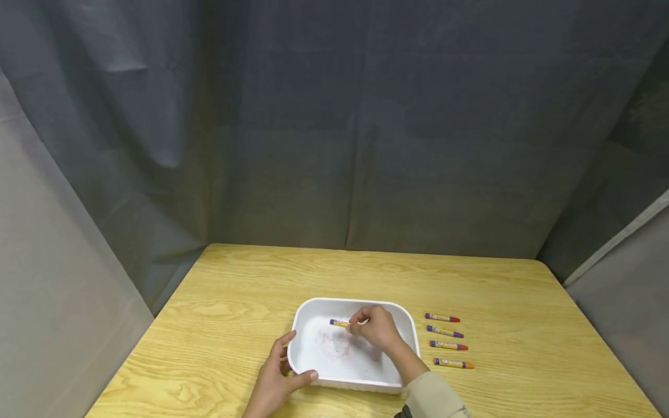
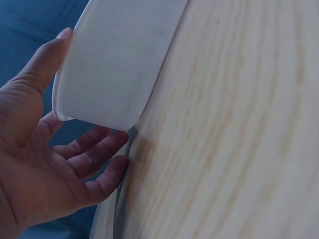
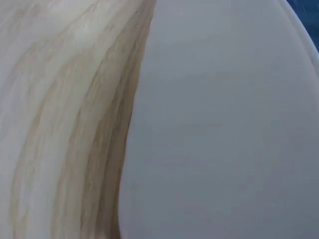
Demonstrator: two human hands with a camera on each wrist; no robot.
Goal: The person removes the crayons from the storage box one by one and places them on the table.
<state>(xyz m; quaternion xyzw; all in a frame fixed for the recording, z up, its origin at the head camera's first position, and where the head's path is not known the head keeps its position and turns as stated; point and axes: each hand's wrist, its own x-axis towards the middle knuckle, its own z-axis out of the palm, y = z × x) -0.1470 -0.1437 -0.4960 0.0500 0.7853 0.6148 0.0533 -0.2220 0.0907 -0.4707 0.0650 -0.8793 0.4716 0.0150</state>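
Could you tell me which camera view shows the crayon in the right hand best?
The head view: the right hand pinches the crayon over the white tray. The left wrist view shows only the tray's wall and the left hand; the right wrist view shows only tray and table.

curtained recording booth, wooden table
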